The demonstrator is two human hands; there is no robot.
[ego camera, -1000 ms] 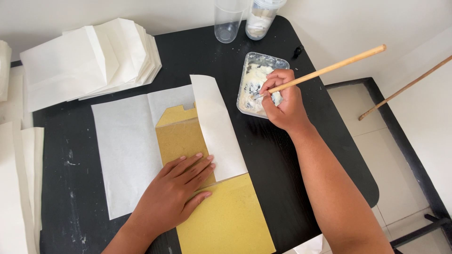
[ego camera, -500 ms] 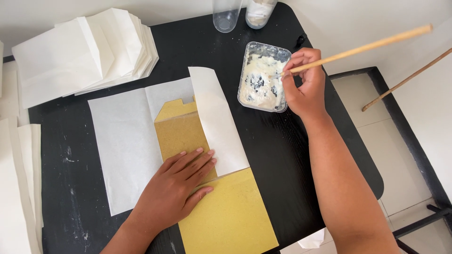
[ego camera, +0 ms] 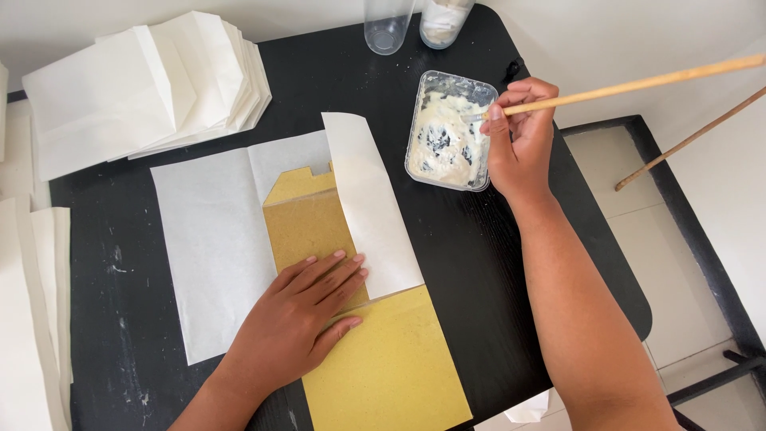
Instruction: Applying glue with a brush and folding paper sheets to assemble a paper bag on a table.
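My left hand (ego camera: 297, 319) lies flat, fingers spread, on a tan cardboard template (ego camera: 307, 227) that rests on a white paper sheet (ego camera: 211, 239). The sheet's right side is folded over the template as a flap (ego camera: 369, 203). A yellow card (ego camera: 391, 367) sticks out below the template toward me. My right hand (ego camera: 520, 140) grips a long wooden stick (ego camera: 638, 84) whose tip rests at the rim of a clear plastic tub (ego camera: 447, 132) of white paste.
A stack of folded white paper bags (ego camera: 136, 88) lies at the back left of the black table (ego camera: 495, 263). More white sheets (ego camera: 32, 319) lie along the left edge. Two clear containers (ego camera: 389, 24) stand at the back. Another wooden stick (ego camera: 686, 140) leans at the right over the floor.
My right hand has lifted the stick's tip from the paste to the tub's right rim and shifted right. My left hand stays pressed on the template.
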